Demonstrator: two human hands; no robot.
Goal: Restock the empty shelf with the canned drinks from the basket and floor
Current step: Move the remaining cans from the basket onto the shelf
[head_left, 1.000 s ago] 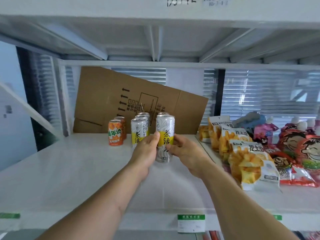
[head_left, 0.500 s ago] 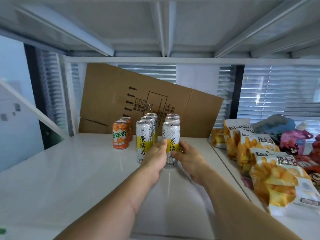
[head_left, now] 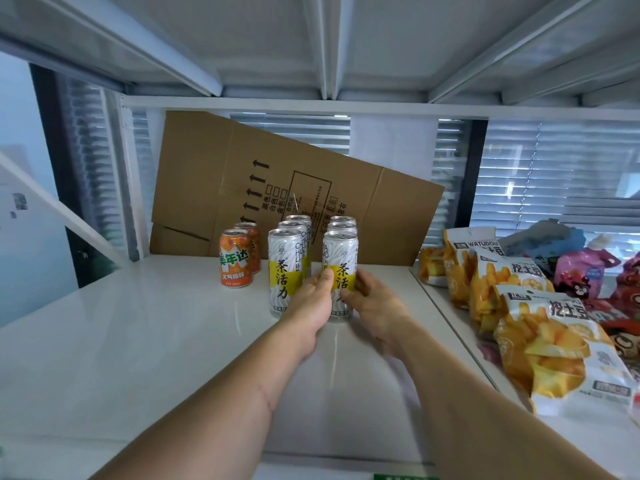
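A head-worn camera looks down along two bare forearms reaching onto a glossy white metal shelf (head_left: 138, 341). Both hands hold one tall silver can with a yellow band and black Chinese lettering (head_left: 340, 268), which stands upright at the front of the right-hand row. The left hand (head_left: 313, 299) wraps the can's left side, thumb across the yellow band. The right hand (head_left: 372, 301) curls round its right side. The hands hide the can's lower half, so whether its base rests on the shelf cannot be fully seen.

Just left of it stands a matching silver and yellow can (head_left: 284, 271), fully visible. Behind each front can stand two more silver cans (head_left: 343, 225), showing little more than their tops. Further left are two short orange soda cans (head_left: 236, 258), one behind the other, the rear one half covered.

A flattened brown cardboard box (head_left: 214, 188) leans tilted against the back of the shelf, printed with arrows and small text too blurred to read. To the right lie white and yellow bags of potato snacks (head_left: 540, 341) in an overlapping row, and beyond them pink and red snack packets (head_left: 588, 275), cut off by the frame's right edge. Closed window blinds (head_left: 554, 168) show behind.
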